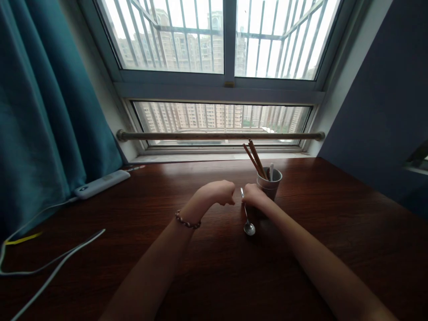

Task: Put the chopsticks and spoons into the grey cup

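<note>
My left hand (217,193) is curled into a loose fist over the dark wooden table (214,267), with a beaded bracelet on its wrist; what its fingers hold, if anything, is hidden. My right hand (256,197) is closed around the handle of a metal spoon (248,223), whose bowl rests on the table towards me. Just behind the right hand stands a grey cup (271,185) holding brown chopsticks (256,159) and a white utensil. The two hands nearly touch.
A white power strip (102,183) lies at the back left with cables (50,265) trailing along the table's left side. A teal curtain (43,111) hangs on the left. A metal rail (220,136) crosses the window behind the table.
</note>
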Tool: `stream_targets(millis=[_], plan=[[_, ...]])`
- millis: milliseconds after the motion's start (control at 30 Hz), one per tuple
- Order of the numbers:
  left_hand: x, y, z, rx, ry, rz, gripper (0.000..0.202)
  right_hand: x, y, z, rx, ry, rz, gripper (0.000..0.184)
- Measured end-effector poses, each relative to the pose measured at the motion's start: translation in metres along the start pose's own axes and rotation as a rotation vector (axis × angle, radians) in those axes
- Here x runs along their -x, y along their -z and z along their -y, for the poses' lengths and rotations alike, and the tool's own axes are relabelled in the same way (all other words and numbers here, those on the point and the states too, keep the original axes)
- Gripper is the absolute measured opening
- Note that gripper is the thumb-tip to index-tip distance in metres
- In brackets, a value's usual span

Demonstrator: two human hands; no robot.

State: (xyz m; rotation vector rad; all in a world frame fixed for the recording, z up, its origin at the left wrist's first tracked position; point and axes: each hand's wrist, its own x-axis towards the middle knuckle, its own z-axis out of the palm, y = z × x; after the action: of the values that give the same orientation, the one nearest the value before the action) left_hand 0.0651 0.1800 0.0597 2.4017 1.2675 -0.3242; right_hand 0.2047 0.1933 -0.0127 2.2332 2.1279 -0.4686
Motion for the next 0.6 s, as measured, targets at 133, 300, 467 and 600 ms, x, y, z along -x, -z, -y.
stream_targets(millis=[133, 300, 467, 600], plan=[[0.011, 0.003, -0.01, -0.121, -0.009, 0.038, 0.021, -0.007, -0.011, -0.003, -0.043, -0.028, -0.009, 0.027], [0.022, 0.006, -0.02, -0.166, -0.043, 0.053, 0.023, -0.006, -0.012, -0.002, -0.148, -0.036, 0.023, 0.019], [0.034, 0.01, -0.021, -0.164, -0.083, 0.0, 0.024, 0.008, 0.002, 0.005, -0.281, 0.041, 0.039, 0.017], [0.049, 0.019, -0.016, -0.168, -0.091, -0.068, 0.024, 0.038, 0.034, 0.015, -0.476, 0.121, 0.098, 0.01]])
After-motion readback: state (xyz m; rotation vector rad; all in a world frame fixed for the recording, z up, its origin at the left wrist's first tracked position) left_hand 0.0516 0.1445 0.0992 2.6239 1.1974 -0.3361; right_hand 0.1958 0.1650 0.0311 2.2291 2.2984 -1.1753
